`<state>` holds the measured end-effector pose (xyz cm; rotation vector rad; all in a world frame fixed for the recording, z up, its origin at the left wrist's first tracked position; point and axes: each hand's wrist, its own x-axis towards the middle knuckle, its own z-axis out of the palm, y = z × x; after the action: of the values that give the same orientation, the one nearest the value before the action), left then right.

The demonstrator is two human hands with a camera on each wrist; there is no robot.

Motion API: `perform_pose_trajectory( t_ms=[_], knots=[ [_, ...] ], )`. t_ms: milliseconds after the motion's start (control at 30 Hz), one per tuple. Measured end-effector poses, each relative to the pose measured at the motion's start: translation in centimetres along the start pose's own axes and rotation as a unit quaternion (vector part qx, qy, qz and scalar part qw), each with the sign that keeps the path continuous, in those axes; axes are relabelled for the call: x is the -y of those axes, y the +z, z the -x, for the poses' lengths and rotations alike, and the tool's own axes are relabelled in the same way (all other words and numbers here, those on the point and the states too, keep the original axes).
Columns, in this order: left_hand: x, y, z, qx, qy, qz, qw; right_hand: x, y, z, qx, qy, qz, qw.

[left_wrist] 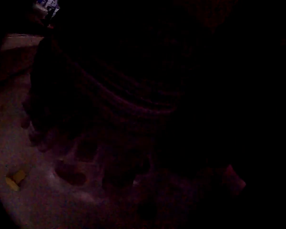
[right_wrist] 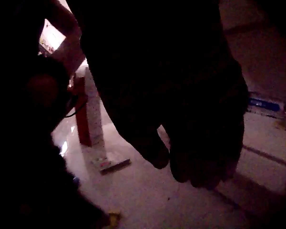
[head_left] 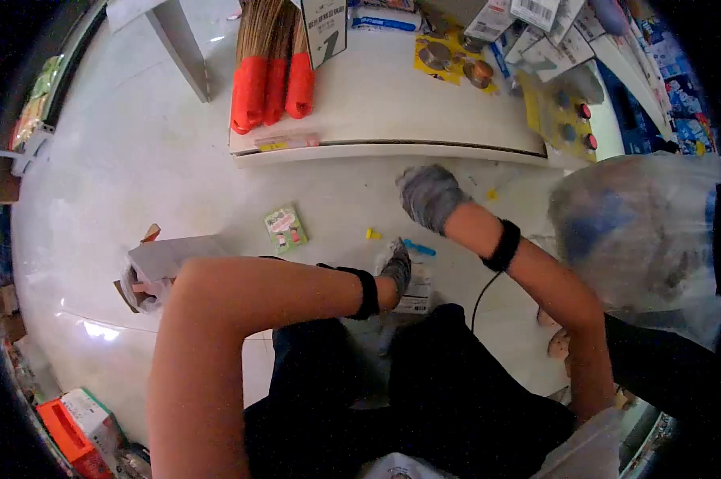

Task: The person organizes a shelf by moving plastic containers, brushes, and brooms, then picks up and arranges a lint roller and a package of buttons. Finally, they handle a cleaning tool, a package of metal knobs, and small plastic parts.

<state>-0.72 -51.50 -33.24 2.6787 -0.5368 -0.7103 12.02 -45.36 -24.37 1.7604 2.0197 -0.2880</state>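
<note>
My left hand (head_left: 396, 271), in a grey glove, is low between the knees, right beside a white printed packet (head_left: 416, 294). A light-blue strip (head_left: 420, 248) lies at its fingertips; the left wrist view is too dark to tell what the fingers hold. My right hand (head_left: 432, 197), also gloved, is over the floor just in front of the low shelf. In the right wrist view its fingers (right_wrist: 205, 174) hang down together beside the thumb, with nothing showing between them. A small yellow piece (head_left: 373, 234) lies on the floor left of the hands, near a green picture box (head_left: 286, 227).
The white shelf (head_left: 408, 120) ahead carries red-handled brushes (head_left: 252, 92), yellow-carded goods (head_left: 564, 120) and white boxes (head_left: 536, 44). An opened grey carton (head_left: 173, 259) stands on the floor to the left. A filled clear plastic bag (head_left: 636, 231) bulges at the right, close to my right forearm.
</note>
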Motion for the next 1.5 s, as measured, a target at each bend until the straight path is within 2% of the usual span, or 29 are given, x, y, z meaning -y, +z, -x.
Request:
perform_pose_trajectory(
  t_ms=[67,167,267,367,533,667,767,800,900,967,1033,1233,1500],
  knots=[
    [-0.6,0.2,-0.4,0.021,0.032,0.022,0.999,-0.3,-2.7,-2.3,0.070,0.048,0.005,0.996],
    [-1.3,0.7,-1.3,0.052,0.071,0.049,0.995,-0.5,-4.2,-5.1,0.084,0.072,-0.026,0.994],
    [-2.3,1.3,-2.2,0.076,0.101,0.060,0.990,-0.1,-5.8,-6.2,0.168,0.055,0.006,0.984],
    [-3.2,1.3,-2.8,0.090,0.123,0.065,0.986,-0.9,-6.6,-6.5,0.125,0.133,-0.064,0.981],
    [-4.4,1.3,-3.8,0.102,0.155,0.070,0.980,-5.1,-6.6,-4.8,-0.036,0.219,-0.095,0.970],
    [-5.2,1.2,-4.6,0.115,0.179,0.056,0.976,-9.1,-4.4,-2.5,-0.167,0.279,-0.119,0.938],
    [-5.3,1.2,-4.7,0.123,0.184,0.056,0.974,-12.4,-1.7,-1.4,-0.215,0.323,-0.159,0.908],
    [-5.3,1.2,-4.5,0.125,0.186,0.053,0.973,-13.2,-1.2,-0.9,-0.215,0.375,-0.192,0.881],
    [-5.2,1.3,-4.5,0.126,0.189,0.057,0.972,-17.8,2.9,-1.5,-0.338,0.370,-0.128,0.856],
    [-4.9,1.4,-4.6,0.123,0.183,0.064,0.973,-20.9,3.7,-1.9,-0.357,0.338,-0.124,0.862],
    [-4.5,1.6,-4.4,0.119,0.177,0.077,0.974,-22.2,1.6,-3.0,-0.368,0.255,-0.255,0.857],
    [-3.2,1.7,-3.8,0.101,0.138,0.116,0.978,-25.2,2.0,-2.7,-0.263,0.288,-0.203,0.898],
    [-2.8,2.0,-3.4,0.098,0.107,0.123,0.982,-24.7,2.1,-4.1,-0.216,0.269,-0.180,0.921]
  ],
)
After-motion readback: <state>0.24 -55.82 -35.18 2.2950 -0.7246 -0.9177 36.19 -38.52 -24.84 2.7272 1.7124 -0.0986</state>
